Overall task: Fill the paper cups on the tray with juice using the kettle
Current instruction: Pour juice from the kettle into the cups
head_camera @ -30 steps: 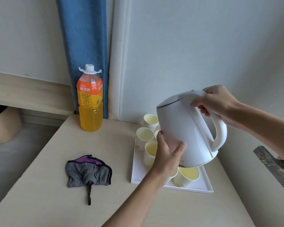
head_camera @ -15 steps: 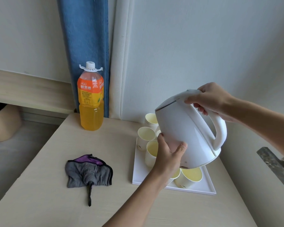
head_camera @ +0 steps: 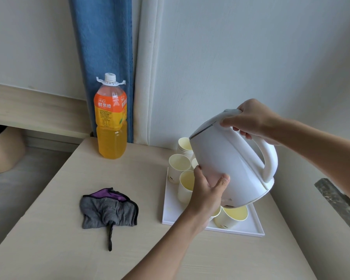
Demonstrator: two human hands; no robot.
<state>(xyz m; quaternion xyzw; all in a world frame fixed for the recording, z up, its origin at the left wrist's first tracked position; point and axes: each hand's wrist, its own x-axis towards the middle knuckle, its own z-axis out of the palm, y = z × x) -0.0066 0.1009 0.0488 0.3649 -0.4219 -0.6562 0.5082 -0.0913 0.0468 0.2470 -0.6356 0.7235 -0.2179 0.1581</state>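
Observation:
A white kettle hangs tilted to the left above a white tray. My right hand grips the top of its handle. My left hand presses flat against the lower side of its body. The spout points down over the back of the tray, by the rear paper cup. Two more cups stand left of the kettle, and a front cup with yellow juice in it sits under the base. Further cups are hidden behind the kettle and my left hand.
An orange juice bottle, capped and part full, stands at the back left of the pale wooden table. A crumpled grey and purple cloth lies left of the tray. A blue curtain and the wall close off the back.
The kettle has tipped further to the left, its spout dipping towards the back cups. My right hand has moved up and left with the handle. My left hand stays on the body.

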